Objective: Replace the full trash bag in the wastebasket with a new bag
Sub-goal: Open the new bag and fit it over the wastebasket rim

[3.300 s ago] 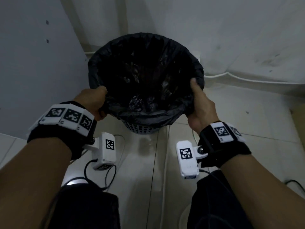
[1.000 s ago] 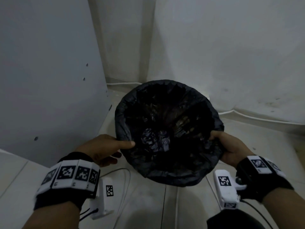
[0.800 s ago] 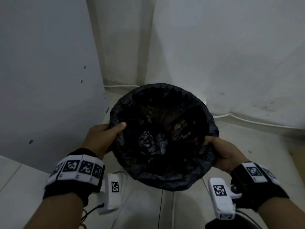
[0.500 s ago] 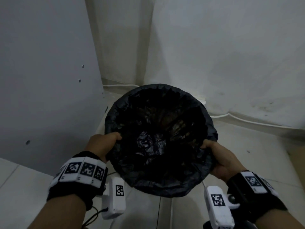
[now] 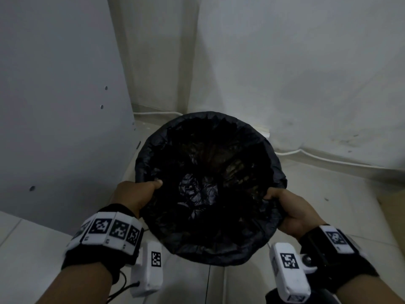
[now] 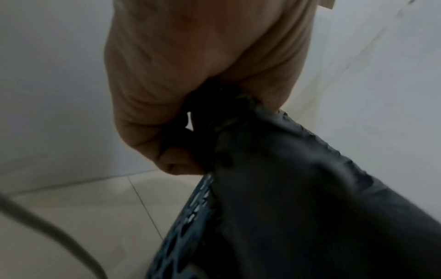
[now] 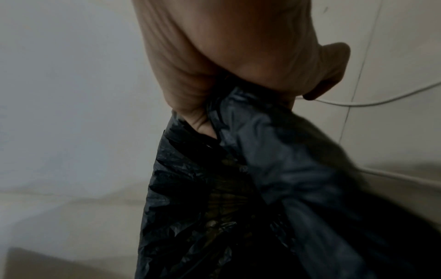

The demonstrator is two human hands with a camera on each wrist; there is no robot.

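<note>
While the bag lines the basket at the centre of the head view, both hands grip its folded edge. At lower left, the left hand curls around the plastic on the near-left rim, thumb on top. At lower right, the right hand pinches the near-right rim. A white cable runs along the wall base at right.

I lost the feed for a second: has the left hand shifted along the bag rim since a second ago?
Yes. Then it hovered off the trash bag with the thumb out; now the left hand grips the rim's left side, nearer the wastebasket.
</note>
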